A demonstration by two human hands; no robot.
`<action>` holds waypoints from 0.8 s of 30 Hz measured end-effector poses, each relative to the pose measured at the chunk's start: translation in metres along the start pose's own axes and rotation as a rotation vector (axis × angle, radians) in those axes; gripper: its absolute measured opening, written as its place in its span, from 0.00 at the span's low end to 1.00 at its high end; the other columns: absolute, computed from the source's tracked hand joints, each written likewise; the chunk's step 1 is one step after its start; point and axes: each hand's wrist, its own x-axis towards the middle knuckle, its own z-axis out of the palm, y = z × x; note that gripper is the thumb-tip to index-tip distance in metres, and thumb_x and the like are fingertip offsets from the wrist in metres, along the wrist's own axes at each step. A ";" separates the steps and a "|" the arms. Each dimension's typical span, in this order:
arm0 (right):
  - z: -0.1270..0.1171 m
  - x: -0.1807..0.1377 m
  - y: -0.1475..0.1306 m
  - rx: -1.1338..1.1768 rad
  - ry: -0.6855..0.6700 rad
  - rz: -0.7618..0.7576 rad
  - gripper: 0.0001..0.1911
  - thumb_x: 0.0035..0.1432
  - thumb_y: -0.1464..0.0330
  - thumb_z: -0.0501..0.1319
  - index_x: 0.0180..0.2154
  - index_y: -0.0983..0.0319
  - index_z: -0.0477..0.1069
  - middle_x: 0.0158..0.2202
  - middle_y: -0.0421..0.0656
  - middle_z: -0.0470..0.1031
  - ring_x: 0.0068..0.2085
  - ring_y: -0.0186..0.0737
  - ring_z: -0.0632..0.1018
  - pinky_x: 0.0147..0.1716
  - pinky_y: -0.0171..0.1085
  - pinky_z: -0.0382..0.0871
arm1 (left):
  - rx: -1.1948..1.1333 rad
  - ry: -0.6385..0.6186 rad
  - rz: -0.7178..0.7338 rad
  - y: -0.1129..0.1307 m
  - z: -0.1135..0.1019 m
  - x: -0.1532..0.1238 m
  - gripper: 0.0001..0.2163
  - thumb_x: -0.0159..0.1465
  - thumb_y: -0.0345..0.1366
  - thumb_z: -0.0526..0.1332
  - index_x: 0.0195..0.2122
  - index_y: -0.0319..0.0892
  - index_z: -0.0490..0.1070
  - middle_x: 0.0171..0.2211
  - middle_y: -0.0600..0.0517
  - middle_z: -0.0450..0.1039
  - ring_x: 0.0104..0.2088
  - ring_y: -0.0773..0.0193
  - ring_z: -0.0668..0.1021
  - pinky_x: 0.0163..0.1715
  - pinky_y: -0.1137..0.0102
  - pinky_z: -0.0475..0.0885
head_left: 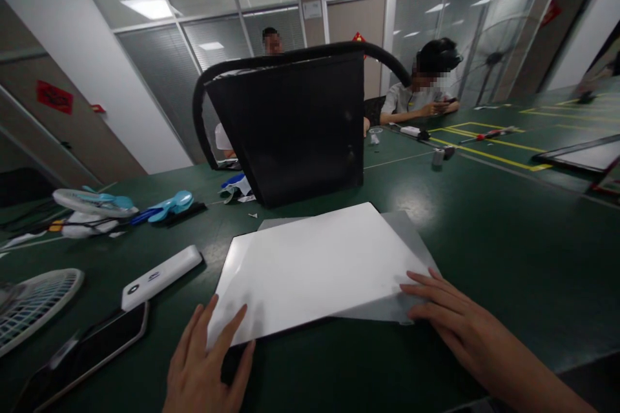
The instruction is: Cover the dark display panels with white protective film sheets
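A white sheet [310, 264] lies flat on the dark green table [508, 251], on top of a translucent grey film [411, 235] that sticks out at its right and far edges. My left hand [206, 368] rests with fingers spread on the sheet's near left corner. My right hand [450, 316] lies flat, fingers stretched out, on the near right corner where sheet and film meet. Neither hand grips anything.
A black panel with a curved black tube [290, 122] stands just behind the sheet. A white remote-like device [159, 276], a phone [87, 352] and a fan grille [29, 303] lie at left. Two people sit across the table; tools [484, 135] lie on yellow tape lines.
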 end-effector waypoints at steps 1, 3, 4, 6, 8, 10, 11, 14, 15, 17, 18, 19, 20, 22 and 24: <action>-0.002 0.001 -0.001 0.000 0.002 -0.005 0.20 0.70 0.73 0.52 0.49 0.51 0.80 0.64 0.39 0.75 0.66 0.49 0.72 0.59 0.55 0.77 | -0.005 0.004 0.036 0.000 0.001 0.000 0.24 0.70 0.47 0.60 0.67 0.54 0.71 0.75 0.42 0.57 0.73 0.33 0.63 0.64 0.34 0.70; -0.005 0.002 -0.002 0.004 -0.001 -0.017 0.20 0.70 0.74 0.52 0.47 0.52 0.81 0.64 0.40 0.74 0.67 0.49 0.72 0.59 0.53 0.76 | -0.018 0.001 0.072 0.000 0.002 0.001 0.23 0.70 0.47 0.60 0.66 0.56 0.72 0.73 0.45 0.63 0.72 0.37 0.67 0.62 0.37 0.73; -0.006 0.002 -0.003 0.009 -0.005 -0.026 0.20 0.70 0.74 0.52 0.47 0.52 0.81 0.64 0.40 0.74 0.67 0.49 0.72 0.59 0.53 0.76 | -0.028 -0.009 0.078 0.001 0.002 0.002 0.23 0.70 0.48 0.60 0.66 0.56 0.72 0.72 0.46 0.66 0.70 0.39 0.70 0.61 0.38 0.75; -0.006 0.000 -0.003 0.019 -0.005 -0.050 0.21 0.69 0.75 0.51 0.47 0.52 0.80 0.64 0.39 0.74 0.67 0.47 0.71 0.60 0.53 0.75 | -0.048 -0.047 0.073 0.001 0.001 0.003 0.23 0.70 0.50 0.59 0.66 0.57 0.73 0.69 0.48 0.71 0.68 0.42 0.74 0.60 0.40 0.77; -0.004 -0.002 -0.003 0.010 0.039 -0.036 0.22 0.69 0.76 0.52 0.49 0.51 0.80 0.67 0.39 0.71 0.68 0.48 0.70 0.61 0.54 0.74 | -0.063 -0.085 0.052 0.002 -0.001 0.003 0.23 0.70 0.51 0.58 0.64 0.57 0.74 0.67 0.50 0.74 0.66 0.44 0.76 0.59 0.42 0.78; 0.001 -0.006 -0.001 -0.018 0.111 0.032 0.21 0.71 0.74 0.53 0.52 0.51 0.80 0.70 0.41 0.67 0.70 0.52 0.68 0.62 0.59 0.72 | -0.070 -0.096 0.026 0.002 -0.002 0.004 0.22 0.70 0.53 0.57 0.62 0.56 0.77 0.65 0.50 0.76 0.65 0.44 0.77 0.60 0.41 0.77; 0.003 -0.007 -0.001 -0.033 0.141 0.079 0.20 0.72 0.73 0.53 0.54 0.51 0.79 0.71 0.42 0.65 0.70 0.54 0.67 0.62 0.61 0.72 | -0.070 -0.092 0.008 0.002 -0.002 0.004 0.23 0.70 0.54 0.57 0.61 0.56 0.78 0.64 0.50 0.77 0.64 0.44 0.78 0.60 0.41 0.77; 0.011 -0.011 0.002 -0.048 0.141 0.166 0.19 0.74 0.69 0.53 0.57 0.51 0.78 0.72 0.43 0.62 0.70 0.56 0.67 0.62 0.65 0.71 | -0.062 -0.088 -0.047 0.002 -0.001 0.003 0.25 0.69 0.56 0.56 0.60 0.54 0.79 0.64 0.48 0.77 0.64 0.43 0.77 0.60 0.40 0.76; 0.013 -0.012 0.003 -0.049 0.118 0.180 0.19 0.74 0.67 0.53 0.58 0.51 0.78 0.72 0.43 0.63 0.70 0.57 0.67 0.62 0.65 0.71 | -0.059 -0.092 -0.065 0.002 0.000 0.003 0.25 0.69 0.57 0.56 0.61 0.53 0.78 0.64 0.48 0.77 0.65 0.42 0.77 0.61 0.39 0.76; 0.017 -0.012 0.004 -0.050 0.068 0.201 0.19 0.75 0.64 0.54 0.59 0.50 0.77 0.71 0.42 0.65 0.69 0.57 0.69 0.61 0.65 0.72 | -0.054 -0.106 -0.092 0.002 0.000 0.003 0.27 0.69 0.58 0.55 0.61 0.51 0.78 0.65 0.47 0.76 0.65 0.42 0.76 0.62 0.39 0.74; 0.018 -0.012 0.005 -0.048 0.045 0.212 0.19 0.75 0.62 0.55 0.60 0.49 0.77 0.70 0.42 0.67 0.68 0.57 0.71 0.61 0.65 0.73 | -0.053 -0.114 -0.101 0.003 0.000 0.003 0.28 0.68 0.59 0.55 0.62 0.51 0.78 0.65 0.46 0.76 0.66 0.42 0.76 0.63 0.40 0.73; 0.020 -0.012 0.005 -0.041 0.025 0.225 0.19 0.75 0.60 0.55 0.60 0.49 0.77 0.69 0.42 0.68 0.67 0.57 0.72 0.61 0.65 0.73 | -0.050 -0.122 -0.107 0.003 0.000 0.003 0.29 0.68 0.59 0.55 0.62 0.50 0.77 0.66 0.46 0.75 0.66 0.42 0.76 0.63 0.40 0.73; 0.021 -0.012 0.006 -0.030 0.007 0.234 0.19 0.75 0.59 0.55 0.61 0.49 0.76 0.68 0.42 0.69 0.67 0.57 0.72 0.61 0.65 0.73 | -0.048 -0.135 -0.110 0.004 0.000 0.003 0.29 0.68 0.59 0.55 0.63 0.49 0.77 0.66 0.47 0.75 0.66 0.42 0.75 0.64 0.40 0.72; 0.022 -0.012 0.006 -0.002 -0.018 0.248 0.20 0.75 0.58 0.55 0.62 0.49 0.75 0.68 0.41 0.70 0.66 0.56 0.73 0.62 0.64 0.73 | -0.047 -0.155 -0.111 0.005 -0.001 0.004 0.30 0.68 0.58 0.55 0.64 0.49 0.76 0.67 0.47 0.74 0.67 0.43 0.75 0.64 0.41 0.72; 0.022 -0.012 0.006 0.015 -0.026 0.267 0.21 0.74 0.57 0.55 0.63 0.48 0.75 0.68 0.40 0.70 0.67 0.55 0.72 0.63 0.64 0.72 | -0.047 -0.167 -0.112 0.006 -0.002 0.005 0.30 0.68 0.58 0.54 0.64 0.49 0.76 0.67 0.48 0.74 0.67 0.43 0.74 0.65 0.41 0.72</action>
